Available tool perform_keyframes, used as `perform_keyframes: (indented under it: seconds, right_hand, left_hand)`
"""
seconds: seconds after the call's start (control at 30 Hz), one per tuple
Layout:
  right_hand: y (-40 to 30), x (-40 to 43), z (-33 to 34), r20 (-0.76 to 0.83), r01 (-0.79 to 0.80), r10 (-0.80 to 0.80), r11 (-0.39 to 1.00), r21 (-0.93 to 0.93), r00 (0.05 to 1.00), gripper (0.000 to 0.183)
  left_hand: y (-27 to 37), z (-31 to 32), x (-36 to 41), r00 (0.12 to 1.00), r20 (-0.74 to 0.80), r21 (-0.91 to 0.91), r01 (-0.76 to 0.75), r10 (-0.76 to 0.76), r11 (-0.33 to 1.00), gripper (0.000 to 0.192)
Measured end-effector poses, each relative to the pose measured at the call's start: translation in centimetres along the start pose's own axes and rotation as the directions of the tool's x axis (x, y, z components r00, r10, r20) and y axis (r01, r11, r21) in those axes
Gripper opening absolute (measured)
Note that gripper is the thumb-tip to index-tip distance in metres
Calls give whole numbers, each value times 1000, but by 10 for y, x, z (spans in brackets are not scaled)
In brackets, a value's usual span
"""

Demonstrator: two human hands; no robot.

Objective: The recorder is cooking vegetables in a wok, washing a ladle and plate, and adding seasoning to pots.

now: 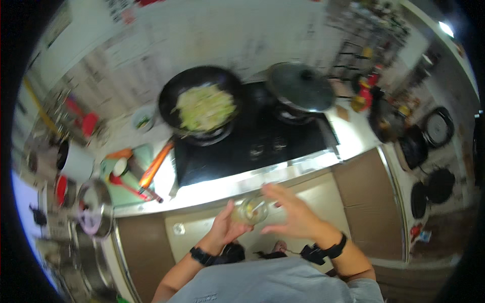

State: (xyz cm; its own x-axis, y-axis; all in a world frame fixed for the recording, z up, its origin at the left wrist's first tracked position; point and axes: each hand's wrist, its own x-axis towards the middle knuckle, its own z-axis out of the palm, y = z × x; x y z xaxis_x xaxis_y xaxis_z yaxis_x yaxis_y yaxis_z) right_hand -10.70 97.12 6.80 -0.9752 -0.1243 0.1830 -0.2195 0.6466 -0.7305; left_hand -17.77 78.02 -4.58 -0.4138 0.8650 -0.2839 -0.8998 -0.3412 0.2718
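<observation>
A small glass jar [251,212] with pale yellowish contents is gripped in my left hand [229,225] in front of my body. A thin white thing, perhaps a spoon, shows inside its mouth. My right hand [293,216] is just right of the jar, fingers spread and apart from each other, with nothing visible in them. Beyond my hands, a black wok [170,91] with shredded pale green vegetable [206,106], looking like cabbage, sits on the left burner of a black glass cooktop [227,163]. Its orange handle [157,163] points toward me.
A lidded pot [299,87] stands on the right burner. Left of the cooktop lie a glass cutting board [146,153], a red spoon [123,181] and a small bowl [143,119] with green bits. A steel pan [104,189] is farther left. Bottles [365,94] stand right.
</observation>
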Motion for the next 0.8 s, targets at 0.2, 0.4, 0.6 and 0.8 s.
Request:
perform_keyframes:
  seconds: [0.2,0.4,0.6,0.8]
  right_hand:
    - [48,-105,-29,37,-109,113,990,-89,993,74]
    - [95,-206,-93,-80,-271,268,962,-30,960,64]
    - [129,-259,-163,-245,-357,341,934,-23,908,63]
    - [164,-234,-264,-364,-520,539,840,156,760,66]
  left_hand:
    - [-97,29,48,962,-62,60,268,-264,962,56]
    - [-202,60,118,907,36,69,417,-420,906,57]
    - [-263,102,188,805,277,-33,553,-524,833,62]
    - [-253,107,249,816,156,350,481,-556,804,62]
